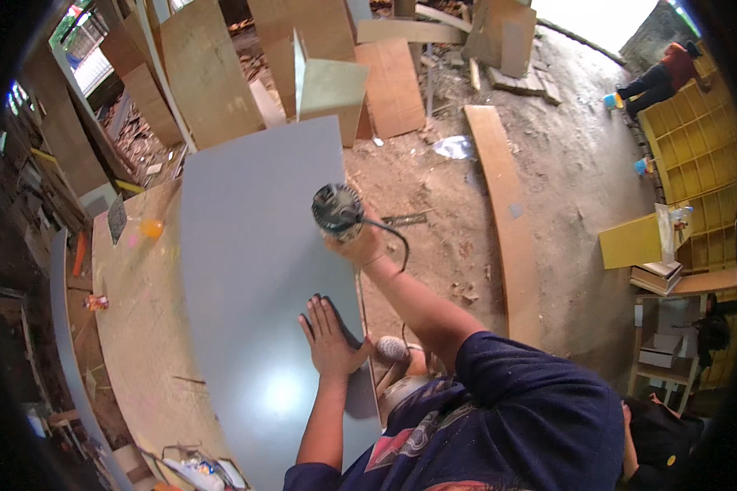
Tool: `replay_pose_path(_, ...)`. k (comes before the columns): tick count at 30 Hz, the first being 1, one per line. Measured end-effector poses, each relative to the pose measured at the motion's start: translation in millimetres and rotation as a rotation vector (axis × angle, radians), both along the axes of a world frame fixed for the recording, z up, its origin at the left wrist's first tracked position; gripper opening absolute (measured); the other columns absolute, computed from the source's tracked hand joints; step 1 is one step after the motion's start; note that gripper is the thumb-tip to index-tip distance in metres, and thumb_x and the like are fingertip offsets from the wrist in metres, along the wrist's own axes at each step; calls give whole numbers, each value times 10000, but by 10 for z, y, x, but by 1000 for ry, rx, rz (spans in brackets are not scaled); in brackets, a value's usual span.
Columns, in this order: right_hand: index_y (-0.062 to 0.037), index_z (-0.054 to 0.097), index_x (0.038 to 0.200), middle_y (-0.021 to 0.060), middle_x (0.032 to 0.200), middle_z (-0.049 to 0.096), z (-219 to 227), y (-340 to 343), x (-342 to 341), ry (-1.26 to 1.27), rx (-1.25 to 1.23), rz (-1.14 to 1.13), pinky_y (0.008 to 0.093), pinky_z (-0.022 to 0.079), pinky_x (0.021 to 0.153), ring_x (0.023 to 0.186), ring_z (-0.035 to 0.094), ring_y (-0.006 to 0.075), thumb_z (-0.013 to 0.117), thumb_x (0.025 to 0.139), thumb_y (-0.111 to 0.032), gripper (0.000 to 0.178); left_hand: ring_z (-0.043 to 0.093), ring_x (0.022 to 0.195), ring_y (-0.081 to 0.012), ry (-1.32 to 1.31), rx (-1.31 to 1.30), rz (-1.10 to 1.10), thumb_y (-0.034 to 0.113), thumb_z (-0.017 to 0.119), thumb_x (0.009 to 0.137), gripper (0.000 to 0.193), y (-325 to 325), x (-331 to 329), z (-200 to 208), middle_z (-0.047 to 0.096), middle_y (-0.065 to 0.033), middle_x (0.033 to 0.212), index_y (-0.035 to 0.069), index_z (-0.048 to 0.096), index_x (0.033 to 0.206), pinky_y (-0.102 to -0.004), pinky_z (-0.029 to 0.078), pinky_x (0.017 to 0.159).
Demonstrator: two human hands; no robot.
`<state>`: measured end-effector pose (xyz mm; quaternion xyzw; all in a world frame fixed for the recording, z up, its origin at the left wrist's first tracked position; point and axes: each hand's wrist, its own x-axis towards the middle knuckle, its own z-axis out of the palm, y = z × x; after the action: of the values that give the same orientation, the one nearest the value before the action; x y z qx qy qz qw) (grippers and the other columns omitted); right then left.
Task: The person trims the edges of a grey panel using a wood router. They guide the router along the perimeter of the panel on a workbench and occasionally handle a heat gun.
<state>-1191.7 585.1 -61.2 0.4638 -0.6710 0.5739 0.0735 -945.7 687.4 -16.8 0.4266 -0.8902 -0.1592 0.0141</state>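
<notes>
A long grey-faced board (237, 245) lies flat on a worn wooden worktable (131, 286). My left hand (329, 337) rests palm down on the board near its right edge, fingers stretched out and holding nothing. Farther along the same edge, my right hand (360, 245) is wrapped round a corded trim router (338, 209) with a round black top. Its black cord loops over beside my wrist. The router covers part of the edge from above, so its base and bit are hidden.
Plywood sheets (205, 65) lean at the back. A long plywood strip (504, 213) lies on the dusty floor at right. An orange round thing (151, 228) sits on the table. Yellow panels (692, 131) and a shelf (663, 360) stand right, with another person (671, 74) far off.
</notes>
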Motion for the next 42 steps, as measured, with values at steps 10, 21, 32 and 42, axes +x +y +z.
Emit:
replay_pose_path(10,-28,674,1177,186,1044,753,59,-640,-382,-114,-18,-51,423,625,859,966,762,361,950,585,-332,720,111,1668,-438,-15,-11,-9,640,799,730,1361,-49,-23,-72,183,-325,1752,-134,177,1662,-621,48,1339)
replay_pose_path(21,-41,677,1141,162,1019,747,278,-1283,-873,-149,-82,-73,449,632,823,917,753,376,976,595,-303,675,113,1651,-503,-29,-21,-53,548,831,670,1394,-60,-30,-161,178,-377,1729,-162,138,1650,-672,58,1323)
replay_pose_path(32,-26,672,1171,179,1014,754,341,-1838,-1296,-116,-124,-81,443,639,815,914,765,378,928,611,-267,661,170,1616,-564,-38,-38,-72,593,771,722,1337,-91,-49,-177,222,-416,1688,-183,171,1631,-716,103,1304)
replay_pose_path(42,-64,640,1024,161,906,705,366,-2263,-1624,-64,-238,-82,469,619,771,855,730,401,937,629,-303,548,179,1612,-568,5,-43,-75,573,759,724,1317,-95,-43,-189,225,-419,1687,-173,173,1638,-720,107,1301)
